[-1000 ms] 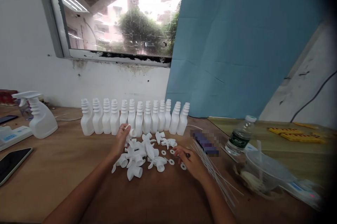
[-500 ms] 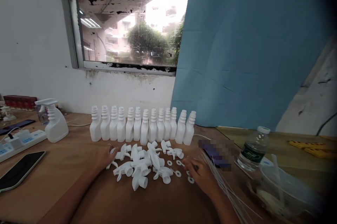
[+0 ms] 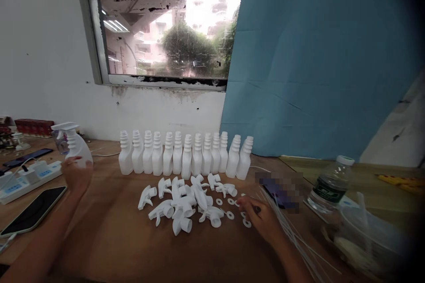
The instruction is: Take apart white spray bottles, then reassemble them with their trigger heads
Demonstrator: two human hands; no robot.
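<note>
My left hand (image 3: 78, 176) is at the left, fingers apart, in front of the lower part of a white spray bottle (image 3: 75, 141) fitted with its trigger head. Whether the fingers touch the bottle I cannot tell. On the right, my right hand (image 3: 260, 216) rests low over the table with fingers curled together beside small white ring washers (image 3: 230, 215). Whatever its fingertips hold is hidden. Between my hands lies a loose pile of white trigger spray heads (image 3: 183, 207). Behind them stands a row of white open-necked bottles (image 3: 187, 159).
A phone (image 3: 33, 212) and a power strip (image 3: 29, 183) lie at left. Thin white tubes (image 3: 295, 238) spread beside my right forearm. Farther right are a water bottle (image 3: 328, 185), a clear plastic tub (image 3: 372, 234) with a straw, and a partly blurred purple item (image 3: 277, 194).
My left hand has moved left from the spray heads to the assembled spray bottle. My right hand stays by the washers. The view has shifted slightly.
</note>
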